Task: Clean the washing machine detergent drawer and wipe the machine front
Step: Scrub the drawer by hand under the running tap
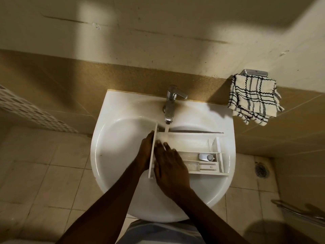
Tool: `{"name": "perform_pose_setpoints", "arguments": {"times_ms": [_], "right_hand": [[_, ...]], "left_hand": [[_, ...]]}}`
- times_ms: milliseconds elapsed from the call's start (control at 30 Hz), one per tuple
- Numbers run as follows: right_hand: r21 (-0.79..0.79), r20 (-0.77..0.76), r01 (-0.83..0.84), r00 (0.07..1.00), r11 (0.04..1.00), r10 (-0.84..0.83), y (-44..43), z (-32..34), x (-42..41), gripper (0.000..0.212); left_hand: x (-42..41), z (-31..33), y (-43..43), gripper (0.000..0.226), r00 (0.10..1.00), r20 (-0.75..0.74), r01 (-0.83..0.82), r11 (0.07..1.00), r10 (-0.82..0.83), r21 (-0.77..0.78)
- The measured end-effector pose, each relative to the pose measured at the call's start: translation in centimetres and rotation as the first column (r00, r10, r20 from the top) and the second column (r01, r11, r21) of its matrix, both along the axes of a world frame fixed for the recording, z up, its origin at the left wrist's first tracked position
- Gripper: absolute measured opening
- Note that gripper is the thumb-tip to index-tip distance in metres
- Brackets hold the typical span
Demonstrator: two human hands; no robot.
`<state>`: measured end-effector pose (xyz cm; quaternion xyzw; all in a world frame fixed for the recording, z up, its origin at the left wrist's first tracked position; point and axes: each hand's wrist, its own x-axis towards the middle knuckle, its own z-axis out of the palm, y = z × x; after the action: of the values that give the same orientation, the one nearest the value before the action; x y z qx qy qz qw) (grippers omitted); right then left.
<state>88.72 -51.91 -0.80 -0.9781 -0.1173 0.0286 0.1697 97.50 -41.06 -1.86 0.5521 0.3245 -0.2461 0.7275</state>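
Two hands: the left hand (145, 152) gripped the drawer (191, 143), the right hand (169, 166) rubbed it flat-fingered; tilting would likely flush corners.

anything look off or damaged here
Nothing spilled or askew: the detergent drawer lies across the sink under the running tap, left hand gripping its front panel, right hand laid flat on it. The only damage is on the wall above, a long crack and a small chip.

Tan wall tiles (70, 88), beige floor tiles (44, 173)
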Motion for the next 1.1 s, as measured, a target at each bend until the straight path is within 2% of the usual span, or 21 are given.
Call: {"name": "perform_pose_setpoints", "arguments": {"times_ms": [100, 267, 333, 433, 533, 700, 767, 900, 967, 1033, 1100], "right_hand": [[0.003, -0.025, -0.068, 0.997, 0.998, 0.068, -2.0, 0.2, -2.3, 0.053], [0.016, 0.016, 0.193, 0.981, 0.981, -0.193, -6.3, 1.3, 0.5, 0.064], [0.004, 0.005, 0.216, 0.976, 0.976, -0.216, -6.4, 1.8, 2.7, 0.069], [0.017, -0.038, 0.148, 0.988, 0.989, -0.148, -4.2, 2.5, 5.6, 0.053], [0.095, -0.076, 0.089, 0.994, 0.992, -0.082, -0.7, 3.7, 7.8, 0.037], [0.245, -0.069, -0.028, 0.997, 0.969, 0.047, 0.4, 4.7, 8.8, 0.045], [0.219, -0.069, 0.011, 0.998, 0.976, 0.004, -1.7, 4.5, 8.6, 0.050], [0.027, -0.048, 0.259, 0.965, 0.965, -0.258, -7.4, 3.9, 8.3, 0.051], [-0.054, -0.059, 0.321, 0.944, 0.946, -0.324, -7.1, 4.1, 8.3, 0.049], [-0.056, -0.067, 0.341, 0.936, 0.938, -0.345, -3.9, 4.5, 8.3, 0.047], [0.022, -0.099, 0.309, 0.947, 0.951, -0.305, 0.3, 5.3, 8.2, 0.043]], "left_hand": [[-0.3, 0.1, 0.3, 0.055, 1.000, -0.022, 0.016, 0.998, -0.018, -0.066], [-0.7, 0.6, 2.0, 0.050, 0.999, 0.042, -0.013, 1.000, 0.012, 0.016], [-0.5, 0.7, 3.2, 0.053, 0.997, 0.082, -0.021, 0.995, 0.013, 0.100], [-0.4, 1.6, 4.2, 0.053, 0.987, 0.157, -0.006, 0.983, -0.023, 0.185], [-0.4, 2.2, 4.5, 0.050, 0.970, 0.235, -0.008, 0.966, -0.055, 0.258], [-0.4, 2.6, 4.7, 0.038, 0.922, 0.381, -0.087, 0.922, -0.069, 0.378], [-0.2, 2.8, 4.9, 0.038, 0.897, 0.433, -0.106, 0.909, -0.087, 0.403], [-0.2, 2.1, 5.5, 0.049, 0.848, 0.508, -0.096, 0.901, -0.148, 0.423], [-0.3, 1.8, 5.7, 0.046, 0.832, 0.529, -0.093, 0.895, -0.170, 0.436], [-0.2, 1.9, 5.8, 0.041, 0.818, 0.541, -0.088, 0.886, -0.197, 0.456], [-0.1, 2.2, 5.7, 0.039, 0.819, 0.534, -0.082, 0.879, -0.209, 0.470]]}}
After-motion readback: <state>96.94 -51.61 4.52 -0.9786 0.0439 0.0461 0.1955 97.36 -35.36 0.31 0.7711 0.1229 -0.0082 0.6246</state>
